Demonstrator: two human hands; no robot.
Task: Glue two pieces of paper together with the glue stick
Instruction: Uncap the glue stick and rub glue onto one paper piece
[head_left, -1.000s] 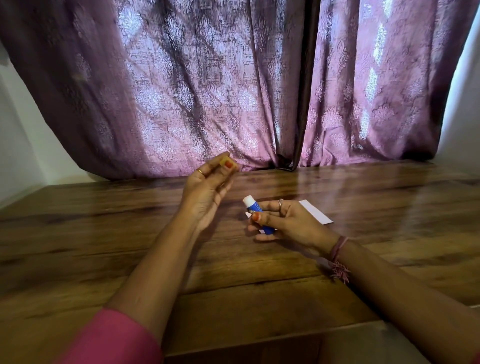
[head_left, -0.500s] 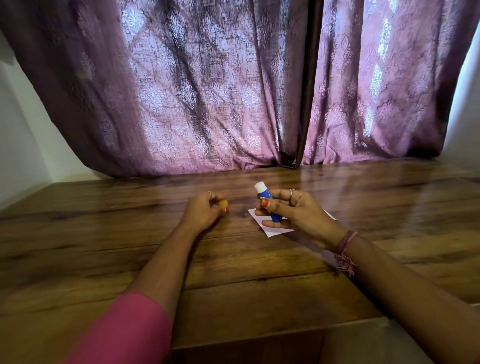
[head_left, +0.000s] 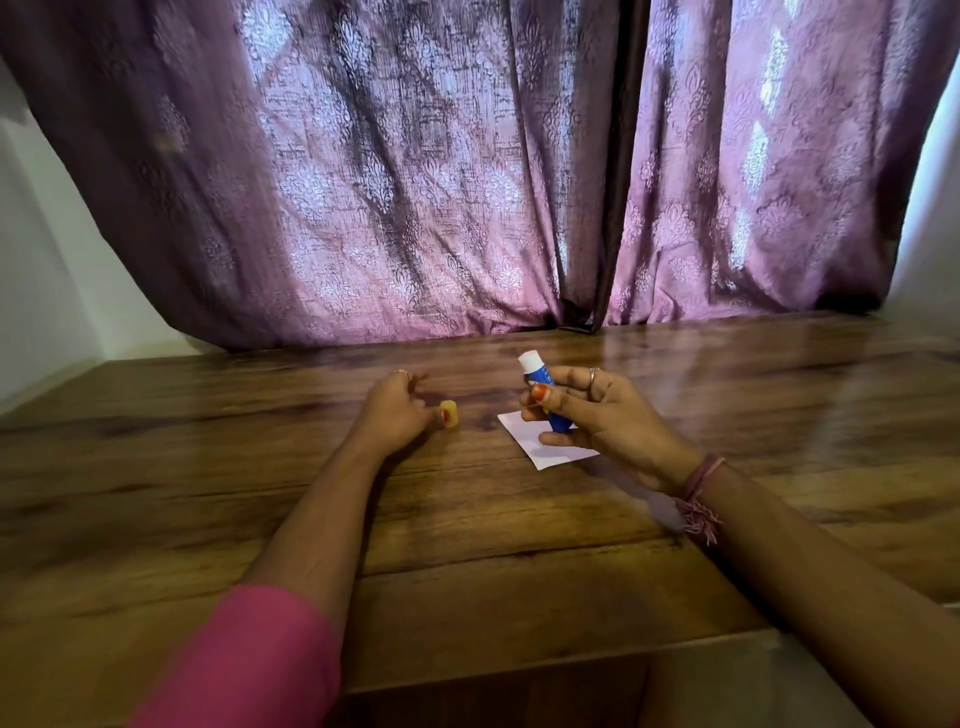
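My right hand grips an uncapped blue glue stick, its white tip pointing up and to the left. Under that hand a white piece of paper lies on the wooden table; the hand hides most of it, and I cannot make out a second piece. My left hand rests on the table to the left of the paper, fingers curled. Its thumb and fingertips pinch the small yellow cap, which sits at the table surface.
Purple patterned curtains hang along the table's far edge. White walls stand at both sides. The table's near edge runs across the bottom of the view, with a grey surface below it at the right.
My left hand came down from mid-air to the table with the yellow cap. My right hand raised the glue stick slightly and tilted it more upright, uncovering more of the paper.
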